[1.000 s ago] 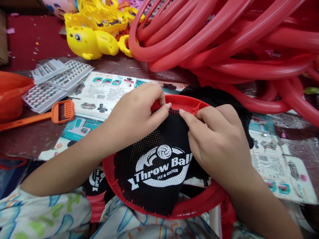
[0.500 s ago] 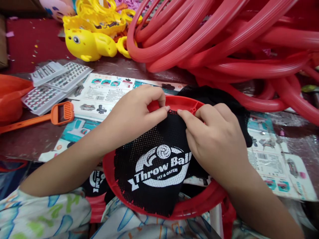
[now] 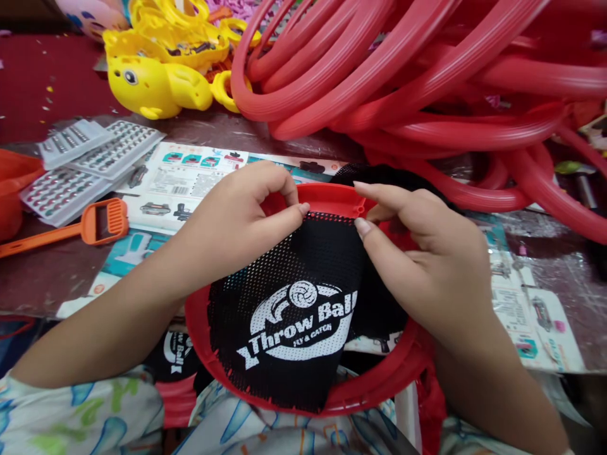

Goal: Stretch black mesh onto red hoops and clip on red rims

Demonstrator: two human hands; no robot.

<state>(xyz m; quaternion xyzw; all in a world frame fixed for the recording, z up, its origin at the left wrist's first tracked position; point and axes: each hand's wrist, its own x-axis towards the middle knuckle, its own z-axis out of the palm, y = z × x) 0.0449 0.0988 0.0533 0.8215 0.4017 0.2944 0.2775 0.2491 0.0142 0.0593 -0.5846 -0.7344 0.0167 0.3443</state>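
Observation:
A red plastic hoop (image 3: 332, 196) rests against the table edge over my lap. A black mesh net (image 3: 294, 272) printed "Throw Ball" in white is stretched across its left part. My left hand (image 3: 237, 221) pinches the top edge of the net against the hoop's far rim. My right hand (image 3: 427, 259) grips the net's loose right side, thumb pressing the mesh, index finger stretched over the rim. A second printed net (image 3: 177, 354) and red rim show below the hoop on my lap.
A big pile of red hoops (image 3: 427, 82) fills the back right. Yellow plastic toys (image 3: 156, 76) lie at the back left. Trays of small parts (image 3: 80, 164), an orange handled tool (image 3: 95, 222) and printed packaging cards (image 3: 184, 183) cover the table.
My right hand has moved right along the rim, away from my left, and its index finger has lifted over the rim. The net now spreads wider along the top edge.

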